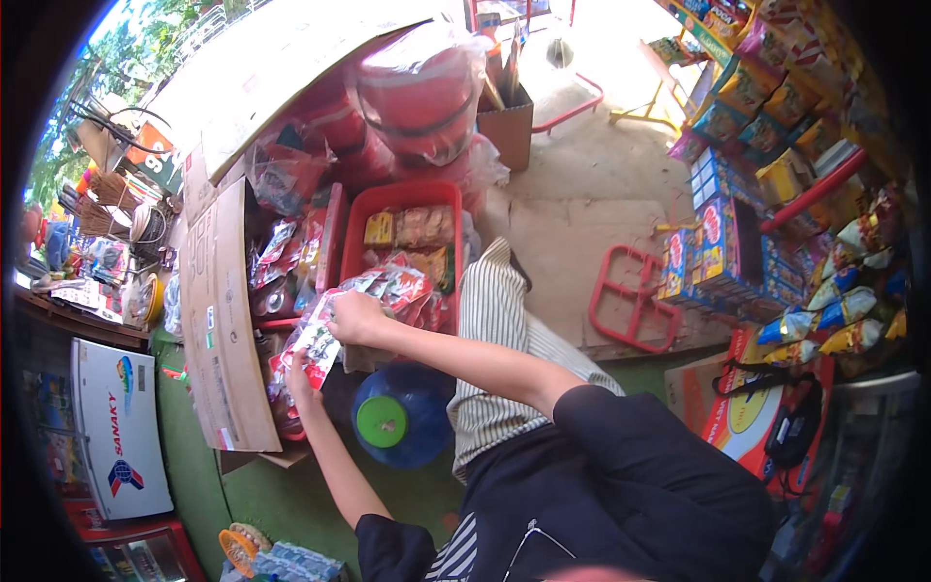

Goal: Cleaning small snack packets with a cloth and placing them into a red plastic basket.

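Note:
Both hands are on a red and white carded packet (318, 352) wrapped in clear plastic. My left hand (300, 380) grips its lower end, thumb on the front. Curled over its upper end is my right hand (356, 318); its fingertips are partly hidden. Just beyond, a red plastic bin (402, 193) holds similar red packets (396, 282) and several wrapped packs (423, 225). To its left, an opened cardboard box (222, 313) contains more plastic-wrapped goods (280, 244); the held packet is above the gap between box and bin.
A blue water jug (407, 429) with a green cap stands near my legs. Bagged red buckets (418, 102) are stacked behind the bin. A red metal frame (634, 298) lies on flattened cardboard at right, beside snack racks (785, 116). A white chest freezer (120, 429) is at left.

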`<action>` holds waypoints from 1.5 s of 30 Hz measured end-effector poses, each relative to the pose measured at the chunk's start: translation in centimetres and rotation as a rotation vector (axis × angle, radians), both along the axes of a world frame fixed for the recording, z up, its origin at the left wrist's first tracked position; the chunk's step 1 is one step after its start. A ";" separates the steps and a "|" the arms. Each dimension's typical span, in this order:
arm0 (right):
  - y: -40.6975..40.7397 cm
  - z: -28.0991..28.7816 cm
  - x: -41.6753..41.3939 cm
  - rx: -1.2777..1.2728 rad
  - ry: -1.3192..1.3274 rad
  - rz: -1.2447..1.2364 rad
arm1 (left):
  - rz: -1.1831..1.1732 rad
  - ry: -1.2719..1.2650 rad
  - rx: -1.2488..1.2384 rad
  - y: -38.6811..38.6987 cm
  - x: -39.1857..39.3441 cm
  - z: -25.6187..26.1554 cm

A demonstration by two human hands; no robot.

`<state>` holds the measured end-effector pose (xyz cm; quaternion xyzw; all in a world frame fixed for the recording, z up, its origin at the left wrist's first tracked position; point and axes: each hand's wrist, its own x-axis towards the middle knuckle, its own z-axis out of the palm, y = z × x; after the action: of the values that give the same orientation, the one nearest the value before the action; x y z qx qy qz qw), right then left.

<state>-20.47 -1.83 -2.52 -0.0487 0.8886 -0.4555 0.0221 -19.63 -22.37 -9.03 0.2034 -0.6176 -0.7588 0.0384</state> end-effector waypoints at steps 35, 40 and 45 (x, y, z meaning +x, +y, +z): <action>15.8 5.4 0.7 0.502 0.276 0.186 | -0.472 0.466 -0.675 21.4 -3.0 8.8; 16.4 4.3 1.6 0.405 0.236 0.115 | -0.515 0.471 -0.658 22.3 -2.5 9.0; 17.8 4.2 1.7 0.286 0.239 -0.041 | -0.575 0.493 -0.785 22.4 -1.2 10.0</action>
<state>-18.82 15.97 1.72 -0.0805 0.9414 -0.3161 -0.0862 -20.87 0.01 0.98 -0.1871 -0.8579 -0.4762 0.0463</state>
